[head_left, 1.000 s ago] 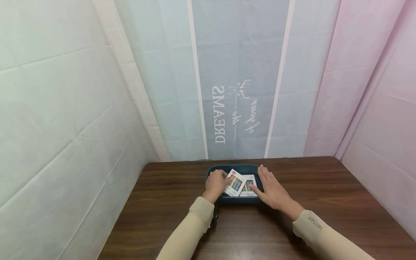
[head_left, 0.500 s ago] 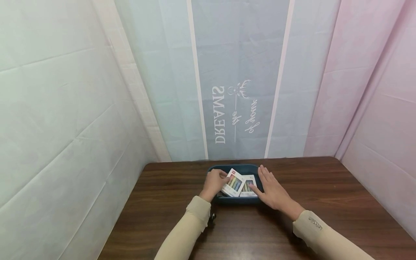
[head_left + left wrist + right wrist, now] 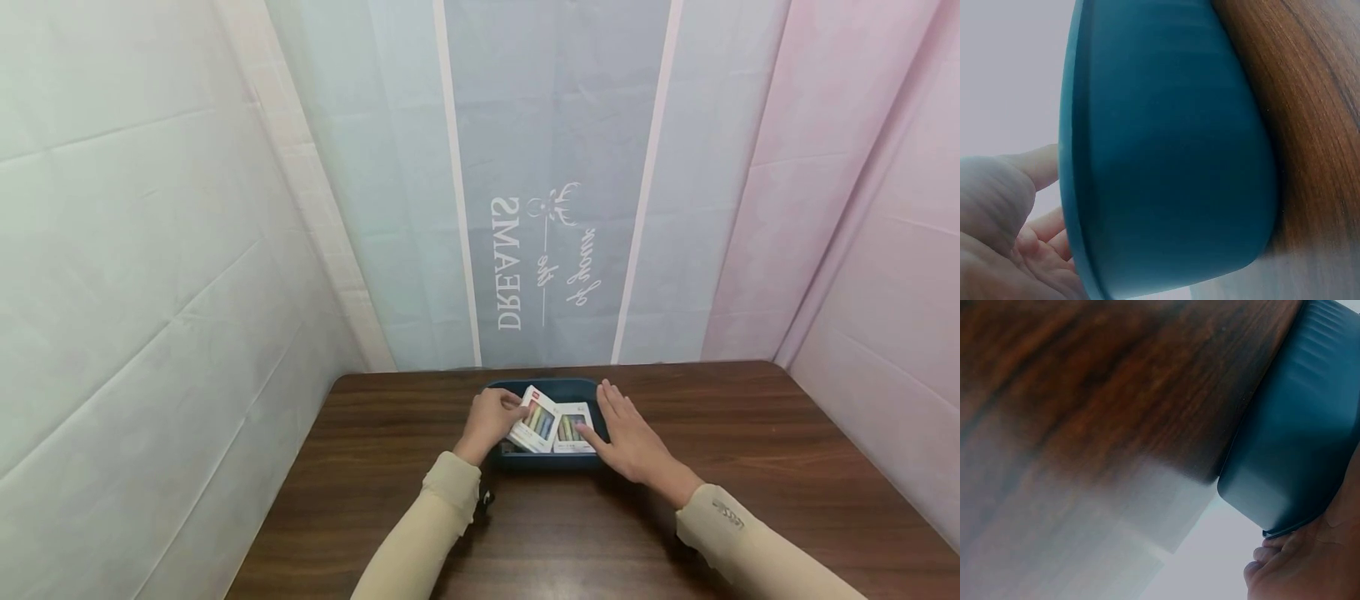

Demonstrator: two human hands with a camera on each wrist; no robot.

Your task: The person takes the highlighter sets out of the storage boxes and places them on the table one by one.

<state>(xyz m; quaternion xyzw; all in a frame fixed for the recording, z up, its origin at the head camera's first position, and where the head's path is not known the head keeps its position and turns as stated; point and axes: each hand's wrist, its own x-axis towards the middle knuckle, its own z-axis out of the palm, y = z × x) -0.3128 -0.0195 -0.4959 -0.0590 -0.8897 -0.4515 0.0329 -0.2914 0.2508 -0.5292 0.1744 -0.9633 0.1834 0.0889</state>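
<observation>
Nearest in the head view, two beige sleeves are reaching forward over the dark wooden table (image 3: 675,417) toward a dark teal tray (image 3: 543,461) sitting near the table's far edge. The left hand (image 3: 491,419) is curling its fingers round the left box of coloured markers (image 3: 534,420), pinching it at its left side so that it is tilting up out of the tray; lifting it cleanly seems to call for a firm hold on the edges and a straight rise, since its right corner is lying against the right box of coloured markers (image 3: 573,427). The right hand (image 3: 628,435) is lying flat with straight fingers on the tray's right rim and just touching that second box, apparently steadying both; keeping that pressure light should stop the tray sliding on the smooth wood. The wrist views are showing only the tray's outer wall (image 3: 1166,156) and blurred fingers. Beyond the tray, pastel fabric panels are hanging close behind the table, the middle one (image 3: 547,208) carrying mirrored lettering, and these are leaving little room on the far side.
</observation>
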